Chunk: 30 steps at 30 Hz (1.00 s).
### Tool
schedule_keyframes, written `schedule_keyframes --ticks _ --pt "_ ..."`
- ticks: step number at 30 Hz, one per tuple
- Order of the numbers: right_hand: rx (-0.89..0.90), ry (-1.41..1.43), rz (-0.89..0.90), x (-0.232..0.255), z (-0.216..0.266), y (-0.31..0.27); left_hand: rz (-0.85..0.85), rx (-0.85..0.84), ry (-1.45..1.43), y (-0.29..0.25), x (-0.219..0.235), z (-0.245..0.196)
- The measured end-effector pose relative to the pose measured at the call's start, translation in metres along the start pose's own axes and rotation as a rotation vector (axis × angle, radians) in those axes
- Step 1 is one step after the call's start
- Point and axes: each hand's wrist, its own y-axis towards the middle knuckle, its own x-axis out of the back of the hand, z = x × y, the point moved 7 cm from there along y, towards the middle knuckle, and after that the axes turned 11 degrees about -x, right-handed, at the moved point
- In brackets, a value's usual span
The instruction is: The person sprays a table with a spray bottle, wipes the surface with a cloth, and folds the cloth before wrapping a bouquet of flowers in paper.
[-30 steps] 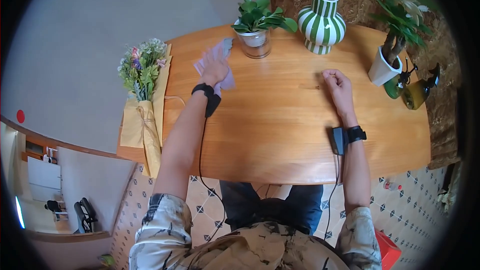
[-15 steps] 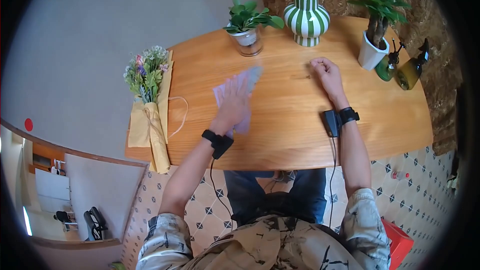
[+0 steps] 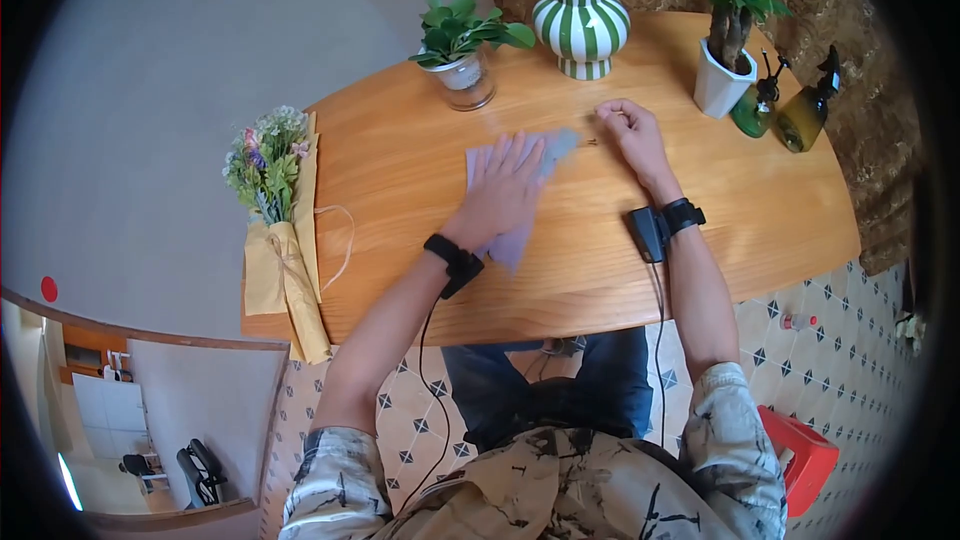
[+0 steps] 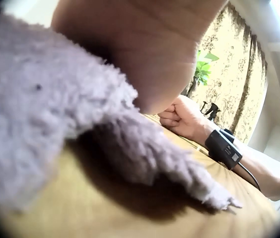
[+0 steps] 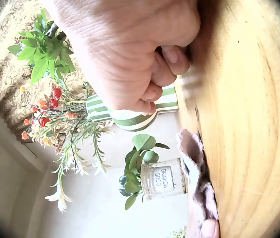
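Observation:
My left hand (image 3: 499,190) lies flat with fingers straight on a lilac cloth (image 3: 512,247), pressing it against the wooden table (image 3: 420,280). The cloth's fuzzy pile (image 4: 35,99) fills much of the left wrist view, a loose corner sticking out past the palm. A greyish-blue end of the cloth pokes out beyond the fingertips. To the right, my right hand (image 3: 635,140) rests on the tabletop, its fingers curled in toward the palm and holding nothing. In the right wrist view its curled fingers (image 5: 162,74) show close up, with the cloth's edge (image 5: 198,173) beyond.
A glass-potted plant (image 3: 468,80), a green-striped vase (image 3: 583,25) and a white-potted plant (image 3: 722,85) line the far side. Two spray bottles (image 3: 803,118) stand at the right. A paper-wrapped bouquet (image 3: 285,240) lies along the left edge, a pale string loop beside it.
My left hand has wiped the cloth from near the glass-potted plant toward me, then rightward to the table's middle. The right hand stays in about the same place while the head view shifts.

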Motion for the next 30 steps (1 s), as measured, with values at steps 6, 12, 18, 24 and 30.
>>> schedule_keyframes --ticks 6,12,18,24,30 --pt "0.021 0.034 -0.02 0.003 -0.003 0.003 0.018 0.118 -0.02 0.055 -0.015 0.033" --pt "-0.018 0.036 -0.007 0.003 -0.001 0.001 0.033 0.028 -0.064 0.04 -0.003 0.021" --pt "0.025 0.115 -0.015 0.002 0.001 0.0 0.119 -0.293 -0.164 -0.012 0.026 -0.039" --pt "0.025 0.091 -0.019 0.002 -0.001 0.002 0.099 -0.09 -0.605 -0.059 0.031 -0.026" --pt "0.014 0.062 0.009 0.002 0.006 -0.003 -0.433 0.458 -1.827 -0.04 0.033 0.029"
